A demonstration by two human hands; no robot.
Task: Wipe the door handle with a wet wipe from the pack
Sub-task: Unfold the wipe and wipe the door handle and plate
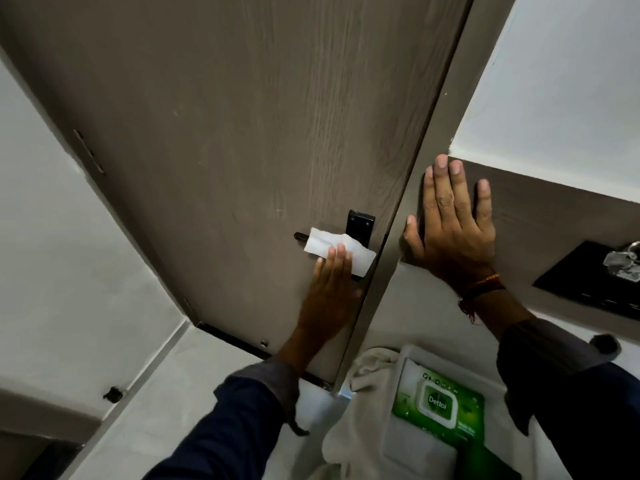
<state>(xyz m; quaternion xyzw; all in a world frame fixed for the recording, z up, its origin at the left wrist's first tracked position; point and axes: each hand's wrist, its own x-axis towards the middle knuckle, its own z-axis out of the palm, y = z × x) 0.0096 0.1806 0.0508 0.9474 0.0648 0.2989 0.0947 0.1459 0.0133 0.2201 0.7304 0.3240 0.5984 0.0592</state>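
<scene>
A black lever door handle [300, 236] with its black backplate [361, 224] sits on the brown wooden door [242, 133]. A white wet wipe [327, 242] is draped over the lever, leaving only the lever's left tip showing. My left hand [330, 292] presses the wipe against the handle from below, fingers together. My right hand [453, 226] lies flat, fingers spread, on the brown panel beside the door frame, holding nothing. The green wet-wipe pack [438, 407] lies below on a white cloth-covered surface, lid shut.
The door frame [433, 140] runs between my two hands. A black switch plate [592, 278] is on the wall at the right. White walls flank the door. A hinge [88, 150] shows on the door's left edge. A white cloth [367, 420] lies under the pack.
</scene>
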